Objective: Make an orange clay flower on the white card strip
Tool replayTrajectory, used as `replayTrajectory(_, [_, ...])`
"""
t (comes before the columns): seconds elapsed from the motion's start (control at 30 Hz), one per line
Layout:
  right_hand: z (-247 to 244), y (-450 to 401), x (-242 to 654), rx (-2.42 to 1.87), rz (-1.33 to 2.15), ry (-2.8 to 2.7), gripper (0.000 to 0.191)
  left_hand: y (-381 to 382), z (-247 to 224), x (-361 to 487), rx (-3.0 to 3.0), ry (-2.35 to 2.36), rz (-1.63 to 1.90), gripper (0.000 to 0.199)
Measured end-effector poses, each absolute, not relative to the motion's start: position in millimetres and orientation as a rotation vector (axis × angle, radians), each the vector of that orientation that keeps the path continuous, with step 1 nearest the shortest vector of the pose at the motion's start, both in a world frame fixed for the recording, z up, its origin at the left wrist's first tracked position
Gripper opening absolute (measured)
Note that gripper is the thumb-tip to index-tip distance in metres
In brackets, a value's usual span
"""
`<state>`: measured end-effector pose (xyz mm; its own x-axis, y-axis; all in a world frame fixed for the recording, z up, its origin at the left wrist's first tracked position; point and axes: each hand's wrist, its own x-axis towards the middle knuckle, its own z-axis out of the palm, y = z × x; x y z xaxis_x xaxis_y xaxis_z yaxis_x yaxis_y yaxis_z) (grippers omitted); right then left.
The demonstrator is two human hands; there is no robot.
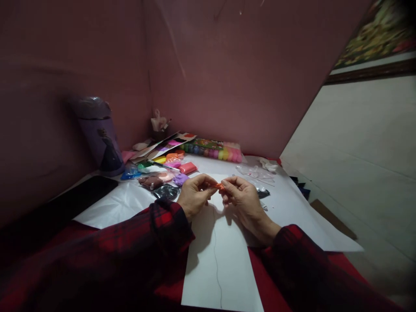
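Observation:
Between the fingertips of both hands is a small piece of orange modelling clay (pixel 220 186). My left hand (pixel 196 195) pinches its left end, thumb against forefinger. From the other side my right hand (pixel 244 200) holds it the same way, its lower fingers curled. Beneath them lies a white paper strip (pixel 224 268) with a wavy pencil line running down it. Left of my hands are small packets of soft clay, among them a purple one (pixel 180 179), a red one (pixel 188 168) and a black one (pixel 165 191).
A tall purple container (pixel 104 143) stands at the left, beside a dark flat object (pixel 87 190). Along the back wall lies a clear pack of coloured clay (pixel 211 149). Crumpled plastic (pixel 255 173) and a white tissue (pixel 268 164) sit at the right. Red cloth (pixel 269 281) covers the table.

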<state>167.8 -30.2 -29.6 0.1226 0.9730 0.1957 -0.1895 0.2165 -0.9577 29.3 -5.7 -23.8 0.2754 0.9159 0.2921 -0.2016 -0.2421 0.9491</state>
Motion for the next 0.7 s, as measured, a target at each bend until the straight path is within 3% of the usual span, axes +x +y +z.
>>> replayTrajectory(0.4, [-37.0, -24.5, 173.4, -0.913, 0.982, -1.249, 0.025, -4.4, -21.3, 27.3, 1.399, 0.694, 1.196, 0.029])
replayTrajectory(0.7, [-34.7, -25.6, 171.6, -0.840, 1.116, -1.165, 0.029, -5.4, -22.8, 27.3, 1.437, 0.689, 1.103, 0.033])
